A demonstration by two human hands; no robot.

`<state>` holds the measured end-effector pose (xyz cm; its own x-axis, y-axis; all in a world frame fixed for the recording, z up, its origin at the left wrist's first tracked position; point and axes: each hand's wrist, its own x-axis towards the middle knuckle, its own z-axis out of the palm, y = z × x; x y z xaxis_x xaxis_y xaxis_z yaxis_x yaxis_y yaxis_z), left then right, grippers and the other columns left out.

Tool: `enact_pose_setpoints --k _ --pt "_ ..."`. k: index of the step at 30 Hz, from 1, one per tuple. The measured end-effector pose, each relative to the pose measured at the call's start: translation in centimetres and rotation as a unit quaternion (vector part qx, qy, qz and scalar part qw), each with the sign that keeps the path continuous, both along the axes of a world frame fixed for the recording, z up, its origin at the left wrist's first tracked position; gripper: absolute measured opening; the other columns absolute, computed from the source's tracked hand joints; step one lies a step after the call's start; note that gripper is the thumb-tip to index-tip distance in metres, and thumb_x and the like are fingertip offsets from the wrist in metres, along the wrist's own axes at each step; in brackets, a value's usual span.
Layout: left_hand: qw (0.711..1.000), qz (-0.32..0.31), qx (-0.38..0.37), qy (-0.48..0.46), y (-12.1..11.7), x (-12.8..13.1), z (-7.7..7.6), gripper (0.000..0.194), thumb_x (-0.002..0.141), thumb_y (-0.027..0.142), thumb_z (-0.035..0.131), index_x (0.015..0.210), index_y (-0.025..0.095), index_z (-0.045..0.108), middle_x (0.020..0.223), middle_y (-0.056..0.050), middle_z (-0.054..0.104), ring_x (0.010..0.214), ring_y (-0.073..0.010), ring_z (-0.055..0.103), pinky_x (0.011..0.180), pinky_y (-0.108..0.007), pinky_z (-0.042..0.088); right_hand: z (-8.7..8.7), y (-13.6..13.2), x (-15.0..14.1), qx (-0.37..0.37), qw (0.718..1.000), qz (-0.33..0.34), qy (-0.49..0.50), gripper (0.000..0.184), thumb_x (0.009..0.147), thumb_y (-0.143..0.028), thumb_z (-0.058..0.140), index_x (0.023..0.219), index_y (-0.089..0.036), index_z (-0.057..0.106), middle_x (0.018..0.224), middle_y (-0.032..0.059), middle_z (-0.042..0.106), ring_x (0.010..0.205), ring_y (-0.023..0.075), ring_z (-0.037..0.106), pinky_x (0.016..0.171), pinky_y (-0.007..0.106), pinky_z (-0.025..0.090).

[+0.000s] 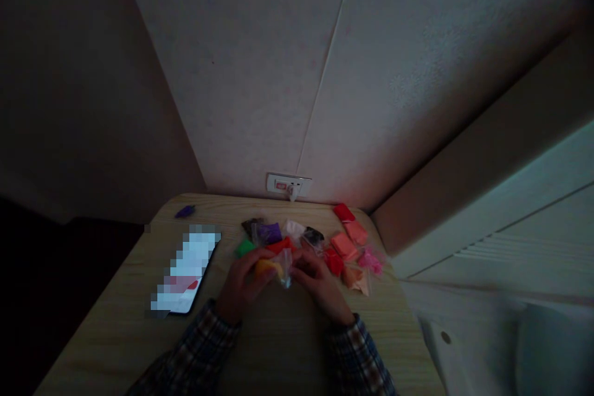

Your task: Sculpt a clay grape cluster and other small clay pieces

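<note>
Yellow packet [266, 268] in clear plastic is between my two hands, above the middle of the light wood-grain table [139, 334], and I see its long axis running roughly left to right, the filled yellow end to the left and the clear film end pointing towards my right hand [320, 284]. My left hand [244, 281] is clamped on the yellow end, thumb on the near side and fingers on the far side. On the right, my fingertips are drawn in at the clear end, but I can't tell whether they pinch the film. Just beyond it I have a red packet [281, 245], with a green packet [245, 249] to its left and purple [270, 233], white [294, 229] and black [314, 236] ones farther back. More packets in reds, coral, peach and a bright pink packet [370, 260] lie in a loose cluster to the right. Over on the left a phone [192, 266] lies with its screen lit, slanting away from me, and a small purple item [185, 211] sits near the table's far left corner. A wall socket [281, 184] with a white plug [292, 192] in it is just behind the far edge
</note>
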<state>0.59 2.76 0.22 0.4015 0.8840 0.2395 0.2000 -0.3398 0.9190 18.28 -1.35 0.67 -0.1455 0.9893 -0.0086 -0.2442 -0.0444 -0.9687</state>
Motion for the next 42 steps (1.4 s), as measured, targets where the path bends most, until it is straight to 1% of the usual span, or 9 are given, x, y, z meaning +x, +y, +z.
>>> enact_pose_setpoints --k 6,12,18,23,25,28,34,38,42 --pt "1.000 0.005 0.013 0.009 0.0 -0.2 0.3 0.018 0.080 0.030 0.059 0.094 0.018 0.062 0.089 -0.005 0.067 0.079 -0.0211 0.062 0.070 -0.029 0.049 0.6 -0.1 0.2 -0.019 0.999 -0.011 -0.040 0.017 0.077 -0.036 0.067 0.080 -0.021 0.059 0.074 -0.0024 0.056 0.070 0.0131 0.052 0.067 0.024 0.042" --pt "0.999 -0.002 0.030 0.018 -0.1 -0.1 0.4 0.017 0.082 0.029 0.058 0.096 0.018 0.060 0.090 -0.005 0.066 0.082 -0.0210 0.062 0.073 -0.030 0.049 0.1 0.0 0.2 -0.007 0.997 -0.004 -0.071 0.015 0.079 -0.035 0.064 0.077 -0.021 0.058 0.073 -0.0024 0.055 0.070 0.0133 0.051 0.066 0.025 0.039" --pt "0.990 0.061 0.129 0.013 -0.4 0.3 0.3 0.031 0.083 0.020 0.058 0.113 0.020 0.051 0.115 -0.010 0.056 0.108 -0.0245 0.053 0.091 -0.039 0.045 -0.1 -0.1 -0.1 0.019 0.991 -0.086 -0.104 0.017 0.081 -0.034 0.062 0.072 -0.021 0.054 0.069 -0.0041 0.050 0.066 0.0119 0.048 0.061 0.023 0.037" --pt "0.970 0.118 0.210 0.023 -0.9 0.3 1.1 0.023 0.082 0.017 0.060 0.104 0.021 0.055 0.105 -0.007 0.056 0.098 -0.0222 0.054 0.087 -0.036 0.046 -0.1 -0.5 -0.6 0.104 0.953 -0.188 -0.211 0.013 0.085 -0.030 0.057 0.075 -0.022 0.054 0.070 -0.0017 0.054 0.067 0.0145 0.051 0.063 0.027 0.040" --pt "0.975 0.095 0.202 0.014 -1.2 0.5 1.2 0.018 0.083 0.018 0.059 0.100 0.021 0.057 0.099 -0.005 0.057 0.091 -0.0206 0.056 0.081 -0.033 0.048 -0.1 -0.6 -0.8 0.166 0.925 -0.207 -0.270 0.010 0.085 -0.026 0.056 0.076 -0.023 0.054 0.070 -0.0012 0.056 0.066 0.0157 0.053 0.073 0.032 0.043" --pt "0.984 0.062 0.168 -0.007 -1.4 0.9 0.8 0.017 0.082 0.020 0.060 0.098 0.021 0.058 0.097 -0.005 0.058 0.089 -0.0208 0.058 0.079 -0.034 0.050 -0.3 -0.7 -1.2 0.250 0.888 -0.177 -0.344 0.006 0.086 -0.021 0.053 0.081 -0.024 0.055 0.071 -0.0006 0.058 0.065 0.0167 0.054 0.087 0.041 0.041" --pt "0.995 0.047 0.077 -0.047 -1.2 1.1 -0.1 0.020 0.080 0.020 0.062 0.099 0.020 0.057 0.101 -0.007 0.056 0.094 -0.0215 0.058 0.078 -0.034 0.054 -0.7 -0.8 -1.6 0.305 0.833 -0.131 -0.442 0.012 0.090 -0.020 0.045 0.087 -0.022 0.057 0.076 0.0051 0.060 0.071 0.0192 0.056 0.059 0.030 0.043" --pt "0.996 0.039 0.072 -0.044 -1.1 1.2 0.0 0.020 0.080 0.018 0.062 0.099 0.020 0.057 0.101 -0.006 0.057 0.094 -0.0211 0.058 0.079 -0.034 0.055 -0.6 -1.0 -1.7 0.322 0.820 -0.129 -0.454 0.013 0.090 -0.018 0.044 0.089 -0.021 0.056 0.077 0.0054 0.060 0.070 0.0188 0.056 0.059 0.030 0.043" --pt "0.996 0.045 0.046 -0.065 -1.0 1.3 0.0 0.014 0.080 0.018 0.061 0.094 0.020 0.058 0.096 -0.005 0.058 0.090 -0.0191 0.060 0.076 -0.031 0.056 -0.6 -0.9 -1.7 0.309 0.832 -0.131 -0.441 0.010 0.090 -0.018 0.046 0.087 -0.021 0.055 0.077 0.0051 0.060 0.071 0.0182 0.057 0.061 0.029 0.043"
